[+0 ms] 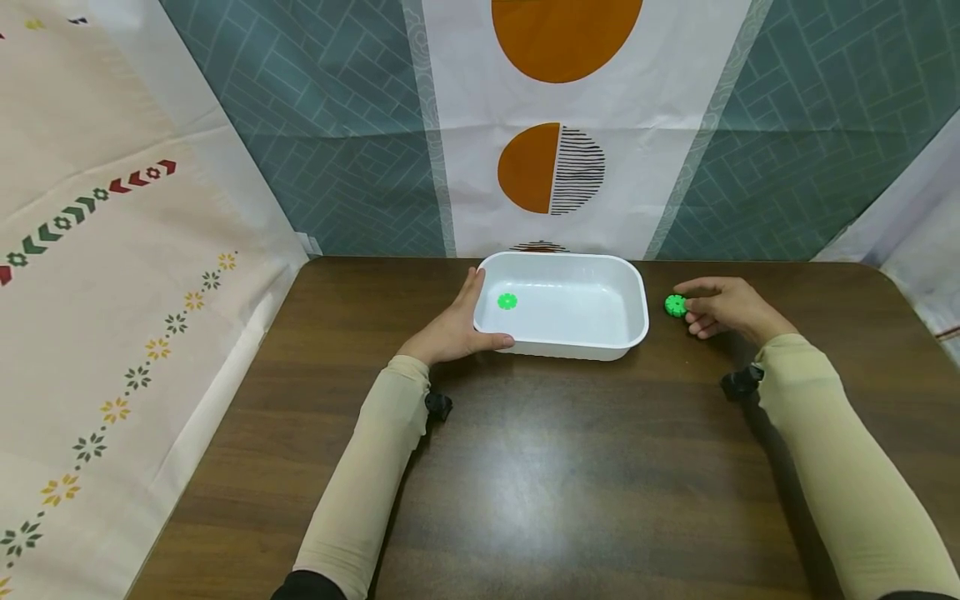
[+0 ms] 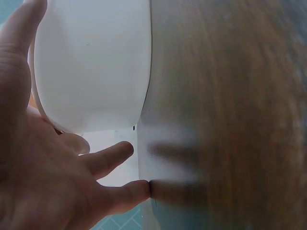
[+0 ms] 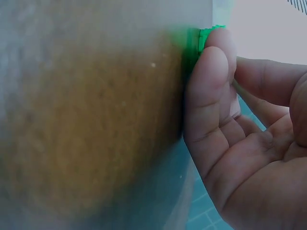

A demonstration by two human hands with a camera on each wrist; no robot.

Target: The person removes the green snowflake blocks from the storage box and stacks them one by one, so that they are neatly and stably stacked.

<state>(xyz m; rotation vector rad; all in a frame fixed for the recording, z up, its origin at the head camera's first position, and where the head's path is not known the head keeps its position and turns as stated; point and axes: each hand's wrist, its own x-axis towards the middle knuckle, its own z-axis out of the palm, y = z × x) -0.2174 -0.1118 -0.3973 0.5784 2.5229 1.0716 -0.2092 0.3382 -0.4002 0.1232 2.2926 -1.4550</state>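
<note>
A white rectangular plastic basin (image 1: 562, 308) stands near the table's far edge, a small green disc (image 1: 507, 301) lying flat inside at its left end. My left hand (image 1: 453, 327) rests against the basin's left end, thumb along the front side and fingers straight and spread. In the left wrist view, that hand's lower fingers (image 2: 117, 199) point toward the tabletop beside the basin. To the right of the basin, my right hand (image 1: 727, 308) pinches a second green disc (image 1: 674, 306) with a notched edge between thumb and index finger, close over the table. Its other fingers are curled.
The brown wooden table (image 1: 540, 467) reaches back to a patterned cloth (image 1: 360, 167) hanging behind the basin. Pale cloths hang at the left (image 1: 150, 333) and right (image 1: 930, 217). A dark wrist camera (image 1: 742, 382) sits under the right wrist.
</note>
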